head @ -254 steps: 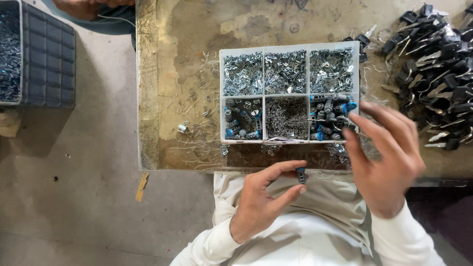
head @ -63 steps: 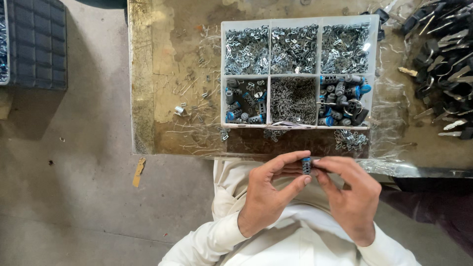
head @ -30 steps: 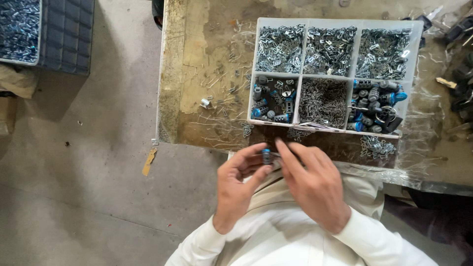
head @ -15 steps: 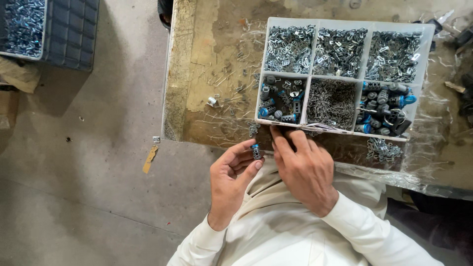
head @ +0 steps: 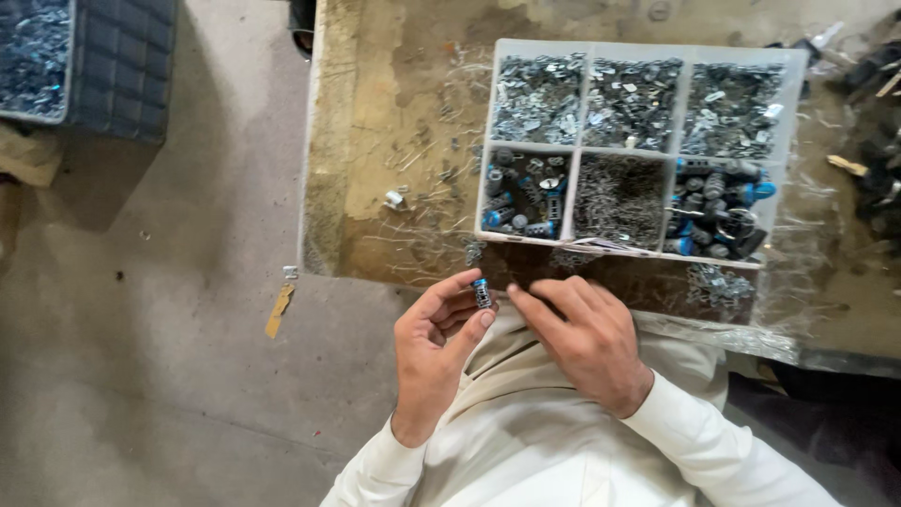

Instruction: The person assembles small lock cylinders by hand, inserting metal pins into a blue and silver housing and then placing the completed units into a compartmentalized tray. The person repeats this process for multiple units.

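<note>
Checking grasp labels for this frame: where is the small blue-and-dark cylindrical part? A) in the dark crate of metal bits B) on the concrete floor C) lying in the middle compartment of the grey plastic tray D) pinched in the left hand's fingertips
D: the small blue-and-dark cylindrical part sits pinched between thumb and fingers of the left hand, in front of the grey plastic tray, with the right hand reaching its fingertips toward it.

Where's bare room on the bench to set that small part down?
Freest is the tabletop strip between the bench's left edge and the compartment tray. It is crowded around the loose metal bits and the dark parts pile.
</note>
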